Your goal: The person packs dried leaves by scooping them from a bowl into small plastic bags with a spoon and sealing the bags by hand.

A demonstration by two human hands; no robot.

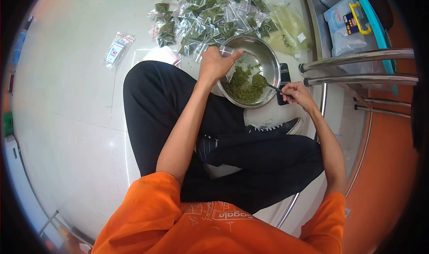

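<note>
A steel bowl (273,59) stands on the floor in front of my legs, with chopped green herbs (241,82) in its lower part. My right hand (297,95) is closed round the handle of a dark spoon (272,87), whose head, heaped with herbs, is inside the bowl. My left hand (216,66) is at the bowl's left rim, thumb stretched over the bowl, holding a clear plastic bag (227,52) whose lower part is hard to make out.
Many filled herb bags (210,14) lie beyond the bowl. A yellowish bag (290,26) is at their right, a pack of empty bags (117,50) at the left. A dark phone-like object (283,75) sits beside the bowl. Metal rails (357,57) stand at the right.
</note>
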